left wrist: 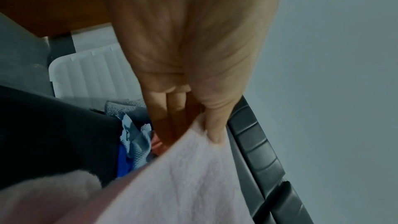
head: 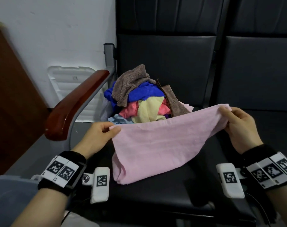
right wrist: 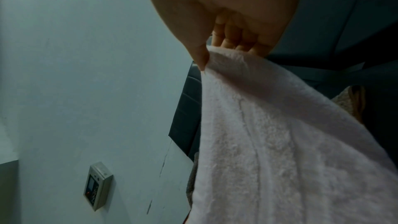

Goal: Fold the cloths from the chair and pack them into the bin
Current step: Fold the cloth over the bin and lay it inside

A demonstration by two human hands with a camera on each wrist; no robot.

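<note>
I hold a pink cloth [head: 156, 145] stretched between both hands above the black chair seat [head: 156, 199]. My left hand [head: 106, 130] pinches its left top corner, thumb on top. My right hand [head: 228, 117] pinches the right top corner. The cloth's lower part sags onto the seat. Behind it lies a heap of cloths [head: 139, 99]: brown, blue, yellow, coral, light blue. In the left wrist view my thumb presses the pink cloth [left wrist: 183, 176] against my fingers [left wrist: 170, 111]. In the right wrist view my fingers [right wrist: 232, 40] curl over the pink cloth [right wrist: 280, 142].
A wooden armrest [head: 74, 104] borders the seat on the left. A white ribbed plastic lid [head: 69, 86] leans against the wall behind it. A second black seat [head: 262, 71] adjoins on the right. A brown wooden panel [head: 11, 95] stands far left.
</note>
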